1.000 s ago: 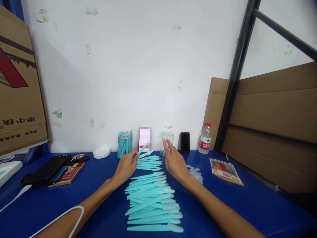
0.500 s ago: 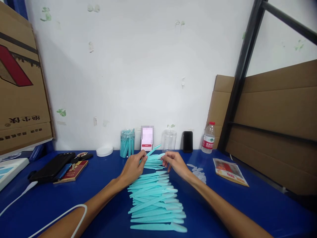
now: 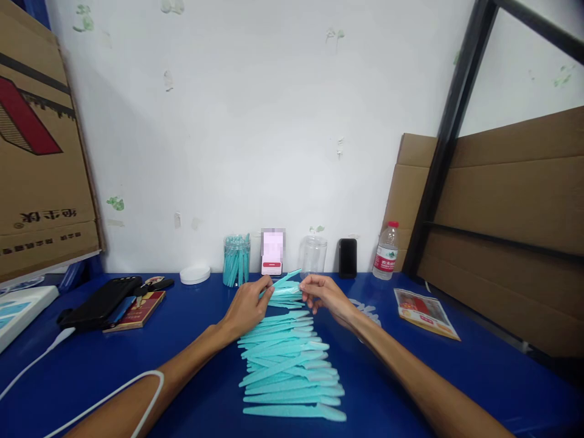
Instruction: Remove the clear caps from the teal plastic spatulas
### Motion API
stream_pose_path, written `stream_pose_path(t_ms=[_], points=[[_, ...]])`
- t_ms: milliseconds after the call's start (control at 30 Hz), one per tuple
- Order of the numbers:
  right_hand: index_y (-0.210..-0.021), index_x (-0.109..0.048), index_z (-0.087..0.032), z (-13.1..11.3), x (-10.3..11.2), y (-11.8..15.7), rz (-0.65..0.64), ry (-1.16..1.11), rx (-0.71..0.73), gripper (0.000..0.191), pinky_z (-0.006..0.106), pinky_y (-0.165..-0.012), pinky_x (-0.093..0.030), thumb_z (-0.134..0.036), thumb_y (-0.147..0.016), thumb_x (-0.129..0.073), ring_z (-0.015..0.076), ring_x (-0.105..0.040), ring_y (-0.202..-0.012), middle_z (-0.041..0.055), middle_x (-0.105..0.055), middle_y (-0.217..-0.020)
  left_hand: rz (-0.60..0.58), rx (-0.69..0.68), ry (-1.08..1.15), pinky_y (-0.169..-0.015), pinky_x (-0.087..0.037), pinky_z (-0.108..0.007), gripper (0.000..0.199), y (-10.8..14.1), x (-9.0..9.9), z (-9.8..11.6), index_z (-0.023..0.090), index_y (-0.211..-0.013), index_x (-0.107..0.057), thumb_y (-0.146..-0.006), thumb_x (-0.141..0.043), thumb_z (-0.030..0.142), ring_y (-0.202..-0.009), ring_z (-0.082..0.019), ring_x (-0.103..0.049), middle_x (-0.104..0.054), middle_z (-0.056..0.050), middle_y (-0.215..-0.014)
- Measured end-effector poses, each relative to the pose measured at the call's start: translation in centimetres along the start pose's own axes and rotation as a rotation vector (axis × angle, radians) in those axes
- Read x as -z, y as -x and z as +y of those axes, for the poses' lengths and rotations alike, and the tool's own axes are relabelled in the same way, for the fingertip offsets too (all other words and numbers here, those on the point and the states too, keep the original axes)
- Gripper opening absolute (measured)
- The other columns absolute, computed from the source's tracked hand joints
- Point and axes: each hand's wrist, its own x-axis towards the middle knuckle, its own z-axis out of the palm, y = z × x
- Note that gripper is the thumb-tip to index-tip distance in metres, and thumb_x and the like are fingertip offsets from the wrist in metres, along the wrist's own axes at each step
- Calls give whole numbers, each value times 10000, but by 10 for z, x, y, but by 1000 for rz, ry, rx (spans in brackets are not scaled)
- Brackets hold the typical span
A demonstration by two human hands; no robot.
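Note:
Between my hands, a turquoise eyebrow razor [image 3: 283,292] lies nearly level above others. My left hand [image 3: 249,305] is closed, thumb and fingers pinching its handle; a second razor slants up to the right from the same fingers. My right hand [image 3: 325,295] pinches at the razor's whitish end, where its fingertips hide what they touch. Toward me stretches a long row of turquoise razors [image 3: 287,367], most with handles to the left and pale covered ends to the right. Loose translucent caps [image 3: 366,310] lie beside my right wrist, partly covered by the forearm.
Along the wall stand a jar of turquoise razors [image 3: 236,261], a lit phone [image 3: 272,252], a clear jar [image 3: 314,255], a black phone [image 3: 347,258] and a water bottle [image 3: 385,252]. A white lid [image 3: 195,275] and black pouch [image 3: 101,302] lie left, a packet [image 3: 426,313] right.
The view has shifted slightly. My right fingers have stayed at the razor's end and my left hand keeps its pinch; the right forearm now covers more of the loose caps.

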Motion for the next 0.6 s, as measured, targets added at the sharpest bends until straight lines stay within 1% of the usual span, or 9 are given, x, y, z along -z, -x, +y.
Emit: stream_pose_path(t_ms=[67,167,200,267,333,433,600], points=[[-761,-607,-162,-4,-1,2,13,-27,-3,328,196,-410,-410,-449,-686,-746,91,-509,-492,-10,-592,-637,8,7,-1,-591,-291,-256,217,0,0,2,220,-800,-473,-957,-353,310,-574,-148,-454,-474,42,-628],[-720,-601,-168,-9,1,4,50,-29,6,275,199,-418,-397,-399,-678,-744,86,-488,-489,-18,-578,-624,16,25,-6,-589,-285,-260,232,0,0,3,220,-803,-481,-960,-339,316,-570,-149,-455,-478,39,-627],[-708,-606,-169,-11,3,5,45,-17,-3,255,201,-421,-390,-378,-670,-746,86,-482,-488,-21,-572,-614,15,30,-6,-586,-284,-259,234,-1,0,3,221,-801,-483,-959,-340,318,-569,-149,-457,-481,39,-626],[-680,-628,-166,-14,9,6,-1,42,-58,215,200,-418,-358,-337,-646,-754,83,-461,-482,-27,-557,-582,12,42,-3,-577,-281,-256,234,-1,-1,2,221,-793,-488,-954,-353,323,-568,-149,-464,-493,40,-623],[-645,-648,-163,-15,17,5,-50,115,-139,181,194,-405,-299,-302,-619,-761,73,-420,-462,-39,-528,-536,14,62,8,-566,-283,-250,238,-1,-1,-1,222,-779,-489,-951,-362,328,-565,-147,-475,-515,41,-621],[-618,-663,-161,-12,26,3,-82,161,-227,148,191,-398,-224,-266,-591,-764,57,-356,-437,-52,-491,-486,26,103,33,-553,-295,-242,248,-2,0,-8,223,-764,-486,-951,-359,325,-535,-138,-487,-556,48,-610],[-608,-664,-160,-7,32,0,-151,140,-298,134,197,-404,-193,-255,-579,-755,52,-323,-421,-54,-482,-467,73,154,51,-540,-307,-242,254,-4,3,-21,224,-761,-483,-950,-356,337,-500,-132,-488,-578,51,-592]])
